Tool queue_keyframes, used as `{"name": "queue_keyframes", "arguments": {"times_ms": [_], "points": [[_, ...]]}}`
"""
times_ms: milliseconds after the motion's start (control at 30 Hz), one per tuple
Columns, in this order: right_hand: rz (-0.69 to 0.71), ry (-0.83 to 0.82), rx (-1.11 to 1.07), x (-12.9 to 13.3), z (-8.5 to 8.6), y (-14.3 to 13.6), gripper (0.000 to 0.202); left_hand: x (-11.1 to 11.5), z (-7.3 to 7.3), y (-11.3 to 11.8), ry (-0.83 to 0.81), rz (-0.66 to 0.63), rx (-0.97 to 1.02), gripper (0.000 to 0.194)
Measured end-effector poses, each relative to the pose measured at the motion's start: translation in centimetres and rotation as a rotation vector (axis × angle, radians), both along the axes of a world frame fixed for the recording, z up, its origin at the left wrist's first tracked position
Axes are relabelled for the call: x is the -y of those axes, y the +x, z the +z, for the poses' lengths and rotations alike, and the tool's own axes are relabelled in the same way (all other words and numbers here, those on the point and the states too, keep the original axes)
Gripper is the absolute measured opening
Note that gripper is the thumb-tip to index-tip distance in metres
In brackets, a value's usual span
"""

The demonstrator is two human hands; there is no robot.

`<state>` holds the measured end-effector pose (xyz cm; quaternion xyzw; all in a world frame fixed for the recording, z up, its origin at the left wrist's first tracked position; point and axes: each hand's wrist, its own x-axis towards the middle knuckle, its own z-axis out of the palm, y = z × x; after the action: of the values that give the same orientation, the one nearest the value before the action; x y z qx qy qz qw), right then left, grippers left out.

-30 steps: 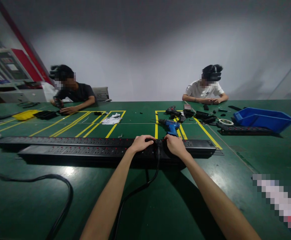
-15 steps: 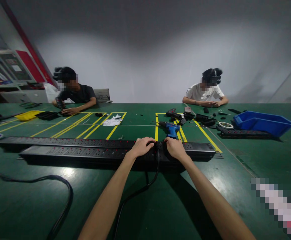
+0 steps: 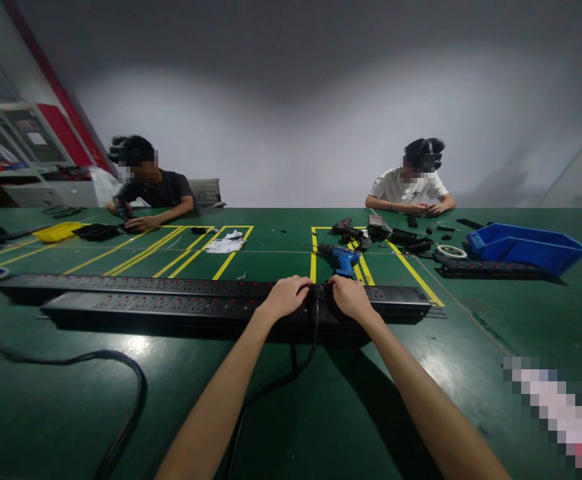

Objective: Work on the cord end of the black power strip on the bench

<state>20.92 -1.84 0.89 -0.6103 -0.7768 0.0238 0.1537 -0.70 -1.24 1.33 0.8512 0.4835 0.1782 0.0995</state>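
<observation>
Two long black power strips lie side by side across the green table: a front power strip (image 3: 151, 305) and a rear power strip (image 3: 101, 283), both with rows of sockets and small red marks. A black plug (image 3: 317, 291) sits on the front strip, its power cord (image 3: 315, 340) running down toward me. My left hand (image 3: 289, 297) is closed over the front strip just left of the plug, thumb toward it. Right of the plug, my right hand (image 3: 349, 297) curls over the same strip. The fingertips of both hands are hidden behind it.
Beyond the strips lie a blue cordless drill (image 3: 339, 257), a second drill (image 3: 345, 228) and white papers (image 3: 225, 243). A blue bin (image 3: 525, 247) stands right, a yellow tray (image 3: 57, 232) left. A thick black cable (image 3: 138, 380) loops front left. Two people sit across the table.
My left hand has shifted very slightly to the right. The view has moved a touch; my right hand, the strips and the plug stay in place.
</observation>
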Motion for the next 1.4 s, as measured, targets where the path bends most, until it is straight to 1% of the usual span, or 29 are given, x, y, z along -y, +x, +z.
{"name": "queue_keyframes", "arguments": {"times_ms": [200,400,767,900,967,1033,1100,1133,1167,1267,1400], "points": [[-0.001,0.024,0.019,-0.1,-0.3,0.1,0.034,0.1,-0.2,0.5,0.054,0.03,0.003,0.033],[-0.01,0.053,0.038,-0.2,-0.6,0.0,0.033,0.2,-0.4,1.0,0.097,0.1,-0.006,0.031],[0.018,0.098,0.01,-0.4,-0.9,0.2,0.03,0.4,-0.2,1.1,0.106,0.115,-0.052,0.032],[0.037,0.11,-0.056,-0.4,-0.8,0.2,0.028,0.4,0.0,1.1,0.103,0.108,-0.068,0.033],[0.085,0.153,-0.127,-0.3,-0.5,0.2,0.024,0.3,-0.1,1.0,0.098,0.105,-0.07,0.032],[0.206,0.192,-0.196,-0.1,-0.2,0.2,0.026,0.2,-0.2,1.0,0.097,0.107,-0.067,0.032],[0.342,0.197,-0.227,0.1,0.0,0.1,0.033,0.1,-0.4,1.0,0.095,0.111,-0.064,0.032],[0.388,0.192,-0.227,0.2,0.0,0.0,0.035,0.0,-0.5,1.0,0.092,0.113,-0.065,0.033],[0.413,0.188,-0.22,0.3,0.1,0.0,0.037,-0.1,-0.6,0.9,0.089,0.116,-0.067,0.033],[0.417,0.201,-0.178,0.5,0.2,-0.3,0.035,-0.3,-0.8,0.9,0.085,0.114,-0.077,0.035],[0.441,0.237,-0.055,0.3,0.7,-0.4,0.032,-0.5,-0.9,1.0,0.087,0.118,-0.086,0.035]]}}
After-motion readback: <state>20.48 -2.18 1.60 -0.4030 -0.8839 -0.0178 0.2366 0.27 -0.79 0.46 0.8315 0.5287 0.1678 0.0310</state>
